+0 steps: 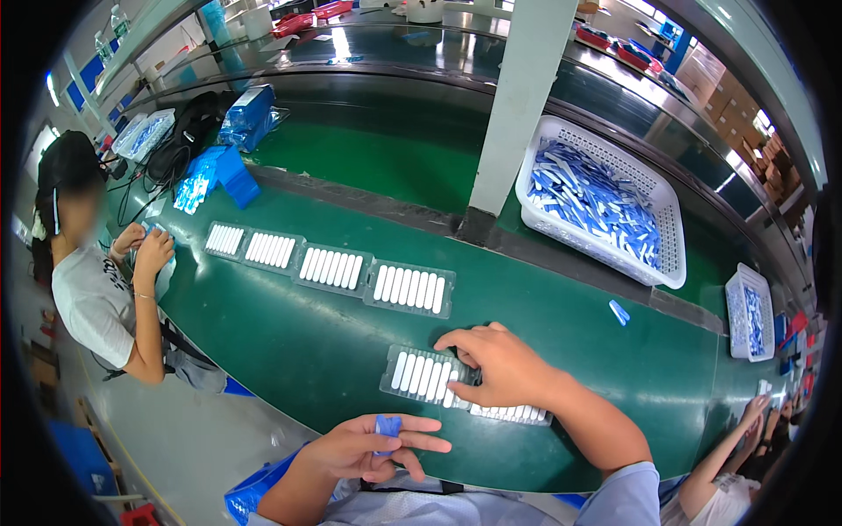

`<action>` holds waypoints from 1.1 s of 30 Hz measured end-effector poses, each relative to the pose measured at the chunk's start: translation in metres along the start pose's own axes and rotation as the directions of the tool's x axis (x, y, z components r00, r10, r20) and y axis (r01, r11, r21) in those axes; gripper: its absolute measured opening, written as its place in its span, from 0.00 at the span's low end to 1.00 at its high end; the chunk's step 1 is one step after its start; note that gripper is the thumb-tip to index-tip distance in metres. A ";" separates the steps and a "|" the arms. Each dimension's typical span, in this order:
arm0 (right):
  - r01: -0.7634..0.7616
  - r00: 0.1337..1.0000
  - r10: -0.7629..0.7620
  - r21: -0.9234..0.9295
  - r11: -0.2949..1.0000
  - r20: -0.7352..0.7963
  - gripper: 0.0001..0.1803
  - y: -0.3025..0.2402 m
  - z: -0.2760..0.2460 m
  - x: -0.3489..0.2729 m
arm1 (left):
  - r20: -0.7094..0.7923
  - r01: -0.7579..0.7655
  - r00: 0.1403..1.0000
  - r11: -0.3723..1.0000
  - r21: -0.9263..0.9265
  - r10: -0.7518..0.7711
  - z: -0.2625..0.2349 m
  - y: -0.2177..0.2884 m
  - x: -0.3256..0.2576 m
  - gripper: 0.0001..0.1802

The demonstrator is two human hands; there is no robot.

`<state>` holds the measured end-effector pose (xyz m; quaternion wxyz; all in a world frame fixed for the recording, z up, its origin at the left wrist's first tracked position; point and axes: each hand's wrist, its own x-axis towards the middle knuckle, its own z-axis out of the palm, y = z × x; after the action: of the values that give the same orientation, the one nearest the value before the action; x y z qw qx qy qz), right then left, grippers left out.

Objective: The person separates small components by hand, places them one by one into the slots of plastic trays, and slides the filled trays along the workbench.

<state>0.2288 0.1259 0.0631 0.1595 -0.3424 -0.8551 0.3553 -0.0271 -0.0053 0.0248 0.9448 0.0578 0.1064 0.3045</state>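
My right hand (500,364) rests fingers-down on a clear plastic tray (419,375) filled with several white stick-shaped pieces, near the front edge of the green belt (298,342). A second tray (513,412) lies partly under that hand and wrist. My left hand (368,447) hovers palm-up below the belt edge, with a small blue wrapped piece (387,427) lying across its fingers. Several more filled trays (333,269) sit in a row farther up the belt.
A white basket (605,202) of blue-and-white packets stands beyond a white post (517,105). One loose blue packet (619,312) lies on the belt. A person (96,289) sits at left; another person's hands (754,412) show at lower right. A smaller basket (748,316) is at right.
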 end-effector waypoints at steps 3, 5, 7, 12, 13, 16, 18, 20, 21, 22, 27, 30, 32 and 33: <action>-0.053 0.996 0.058 0.063 0.997 -0.073 0.16 -0.010 -0.005 0.001 | -0.002 -0.005 1.000 1.000 0.007 0.005 -0.002 -0.001 -0.001 0.28; 0.030 0.992 -0.014 0.133 0.991 -0.122 0.13 -0.024 0.007 0.003 | 0.007 0.035 0.999 0.999 0.036 -0.036 0.000 0.004 0.002 0.28; 0.110 0.980 -0.075 0.187 0.976 -0.186 0.11 -0.039 0.017 0.001 | 0.025 0.084 0.996 0.994 0.072 -0.086 0.001 0.004 0.009 0.27; 0.022 0.997 -0.046 0.345 0.938 0.061 0.05 -0.048 0.014 -0.005 | 0.025 0.149 0.988 0.977 0.149 -0.154 0.005 -0.002 0.021 0.21; -0.079 0.995 0.037 0.487 0.870 0.096 0.05 -0.047 0.008 -0.007 | -0.019 0.142 0.990 0.980 0.142 -0.141 0.010 -0.001 0.019 0.21; 0.035 0.952 0.065 0.317 0.948 -0.299 0.06 -0.037 -0.001 -0.019 | -0.194 0.113 0.980 0.916 0.384 -0.040 0.018 0.003 0.008 0.17; 0.085 0.901 -0.100 -0.053 0.995 -0.422 0.07 -0.025 -0.002 -0.029 | -0.241 0.118 0.970 0.851 0.512 0.011 0.013 0.008 -0.005 0.16; 0.041 0.842 -0.288 -0.479 0.877 -0.456 0.08 -0.013 0.010 -0.039 | -0.339 0.122 0.929 0.743 0.658 0.149 0.020 0.012 -0.007 0.09; 0.036 0.844 -0.284 -0.481 0.876 -0.454 0.08 -0.013 0.018 -0.045 | -0.337 0.122 0.930 0.745 0.656 0.144 0.021 0.014 -0.005 0.09; 0.021 0.853 -0.259 -0.467 0.884 -0.452 0.08 -0.015 0.026 -0.049 | -0.230 0.061 0.944 0.561 0.826 0.236 0.022 0.016 -0.003 0.09; 0.006 0.929 -0.164 -0.430 0.903 -0.332 0.11 -0.030 0.037 -0.058 | -0.132 0.100 0.955 0.131 0.986 0.267 0.036 0.025 0.009 0.09; 0.110 0.963 -0.164 -0.247 0.963 -0.212 0.14 -0.028 0.030 -0.062 | 0.029 0.168 0.881 -0.370 0.914 0.471 0.039 0.018 0.019 0.13; 0.101 0.956 -0.171 -0.278 0.955 -0.238 0.16 -0.023 0.030 -0.062 | 0.119 0.221 0.845 -0.542 0.810 0.522 0.035 0.017 0.024 0.16; 0.092 0.950 -0.174 -0.300 0.950 -0.261 0.17 -0.021 0.031 -0.062 | 0.118 0.223 0.844 -0.542 0.810 0.523 0.036 0.015 0.026 0.16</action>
<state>0.2468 0.0563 0.0548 0.2535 -0.3501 -0.8866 0.1644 -0.0068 0.0208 0.0585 0.2766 0.7903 0.5018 0.2169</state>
